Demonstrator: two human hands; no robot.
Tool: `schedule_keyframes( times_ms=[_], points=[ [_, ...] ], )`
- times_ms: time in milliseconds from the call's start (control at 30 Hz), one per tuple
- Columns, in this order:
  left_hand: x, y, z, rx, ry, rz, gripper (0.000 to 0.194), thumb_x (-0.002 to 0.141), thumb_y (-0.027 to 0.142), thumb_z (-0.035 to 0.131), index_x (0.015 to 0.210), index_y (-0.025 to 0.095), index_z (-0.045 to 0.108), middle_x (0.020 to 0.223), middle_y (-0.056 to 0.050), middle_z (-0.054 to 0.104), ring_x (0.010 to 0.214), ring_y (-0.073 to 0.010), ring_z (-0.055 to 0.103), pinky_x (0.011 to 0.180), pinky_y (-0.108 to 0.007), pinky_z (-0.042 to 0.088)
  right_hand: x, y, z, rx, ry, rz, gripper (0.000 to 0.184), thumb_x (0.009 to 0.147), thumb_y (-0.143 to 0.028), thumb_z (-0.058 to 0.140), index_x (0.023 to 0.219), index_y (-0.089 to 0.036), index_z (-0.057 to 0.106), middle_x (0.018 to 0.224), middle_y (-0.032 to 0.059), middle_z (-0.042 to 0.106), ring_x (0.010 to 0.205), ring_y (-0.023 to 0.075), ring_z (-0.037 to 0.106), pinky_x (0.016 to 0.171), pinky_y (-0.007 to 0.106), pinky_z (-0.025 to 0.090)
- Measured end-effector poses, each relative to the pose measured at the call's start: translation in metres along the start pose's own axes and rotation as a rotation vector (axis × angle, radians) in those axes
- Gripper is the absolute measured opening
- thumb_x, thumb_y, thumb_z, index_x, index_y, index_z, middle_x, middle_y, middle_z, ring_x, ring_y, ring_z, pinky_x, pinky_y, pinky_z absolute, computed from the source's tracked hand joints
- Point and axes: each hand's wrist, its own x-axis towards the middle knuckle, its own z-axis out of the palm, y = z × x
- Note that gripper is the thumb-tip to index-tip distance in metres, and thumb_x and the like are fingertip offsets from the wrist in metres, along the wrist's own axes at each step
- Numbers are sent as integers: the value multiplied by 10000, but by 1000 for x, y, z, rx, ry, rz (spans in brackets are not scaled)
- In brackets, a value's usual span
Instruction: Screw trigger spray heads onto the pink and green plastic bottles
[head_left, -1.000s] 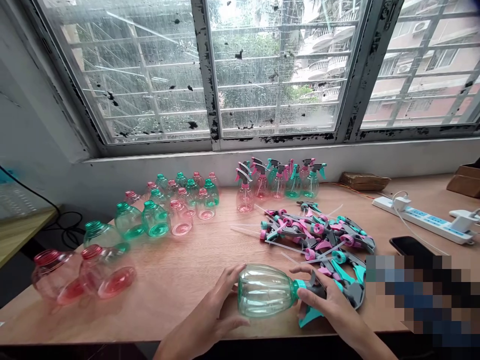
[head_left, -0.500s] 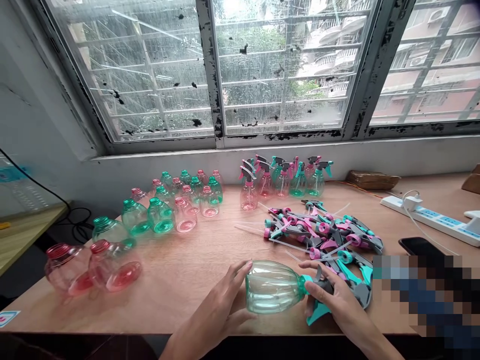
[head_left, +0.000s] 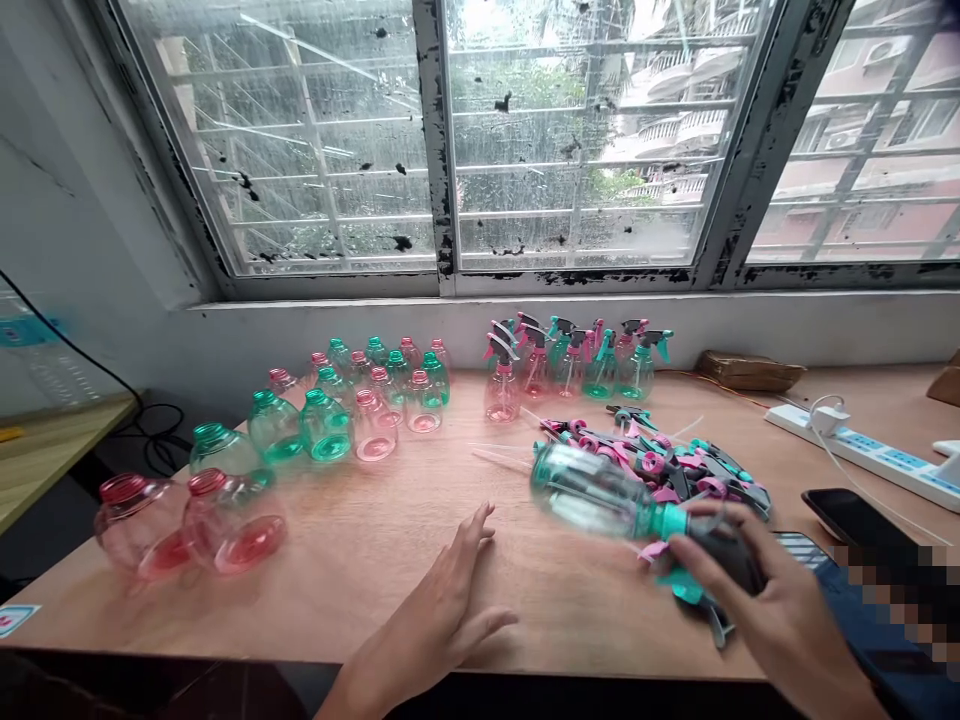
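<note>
My right hand [head_left: 757, 580] grips a green spray bottle [head_left: 589, 490] by its grey and teal trigger head. The bottle lies nearly sideways in the air, its base to the left, blurred by motion. Behind and partly under it is a heap of loose pink, teal and grey trigger heads [head_left: 720, 465] with thin clear tubes. My left hand [head_left: 450, 590] is empty, fingers stretched and thumb apart, just over the front of the wooden table [head_left: 360, 580].
Several open pink and green bottles [head_left: 326, 425] stand at the left. By the wall are several bottles with trigger heads [head_left: 536, 370]. A white power strip [head_left: 870, 450], a dark phone [head_left: 851, 510] and a brown packet [head_left: 750, 370] lie to the right.
The spray bottle has left my left hand and moved up and right in my right hand. My left hand is now apart from it with fingers stretched.
</note>
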Motion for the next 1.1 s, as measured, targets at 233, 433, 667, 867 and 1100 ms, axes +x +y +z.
schedule_keyframes(
  times_ms=[233,433,667,867,1100],
  points=[
    [-1,-8,2,119,-1,-9,862,974,342,593,1582,354,-17,1673,-101,190,1503,-336,281,1227,-574,250,125,-26,-19,-594,249,-318,268,899,-500,624,945,-238,656,650,63,710,612,295,668,558,351,470],
    [-2,-9,1,149,-33,-4,808,973,326,582,1591,301,63,1658,-111,245,1505,-315,286,1236,-538,260,219,-42,9,-780,53,-382,227,899,-412,662,849,-190,662,684,119,750,661,314,684,535,323,407],
    [-1,-3,-4,138,-78,-37,763,964,322,580,1587,290,140,1630,-98,322,1486,-303,328,1229,-490,301,268,-49,53,-845,-159,-315,339,881,-449,707,948,-116,713,686,95,751,634,254,704,514,294,476],
    [0,-2,-4,115,-71,-33,730,973,323,561,1586,292,165,1625,-89,336,1475,-304,346,1227,-484,303,286,-46,84,-922,-293,-243,238,980,-305,631,1180,-176,648,1191,73,691,955,234,705,816,422,602],
    [2,1,-5,114,-93,-74,742,958,343,591,1582,278,194,1629,-96,328,1485,-302,330,1233,-484,292,293,-40,99,-890,-270,-233,282,972,-290,644,1230,-177,625,1252,93,666,1017,256,691,851,451,593]
  ],
)
